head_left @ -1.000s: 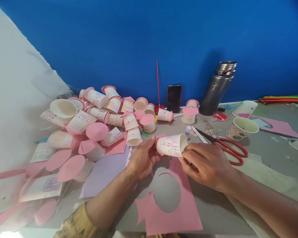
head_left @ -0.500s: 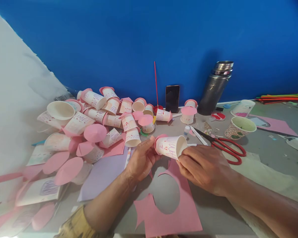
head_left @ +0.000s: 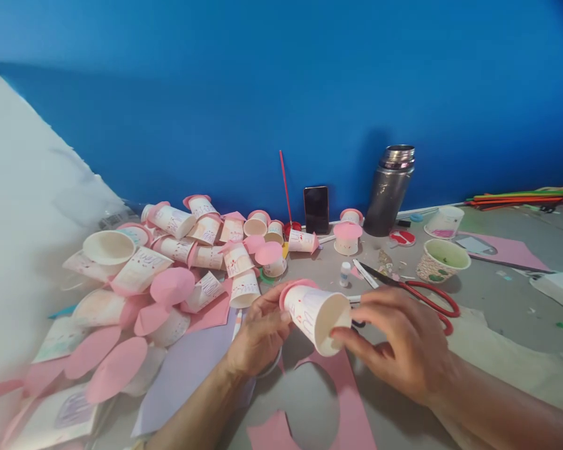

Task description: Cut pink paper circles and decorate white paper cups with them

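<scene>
Left hand (head_left: 259, 337) holds 1 paper cup (head_left: 304, 309) by its pink-brimmed end, tilted between the hands. Right hand (head_left: 406, 347) at cup's mouth, fingers apart; can't tell if gripping.

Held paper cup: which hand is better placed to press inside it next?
Probably the right hand: its thumb is at the mouth, while the left hand grips the paper cup near its pink brim.

Hands (head_left: 258, 337) at tilted paper cup (head_left: 303, 310), heaped cups (head_left: 141, 270), red-handled scissors (head_left: 398, 283)

Grey tabletop (head_left: 511, 305) under flask (head_left: 388, 194), scissors (head_left: 411, 285)
</scene>
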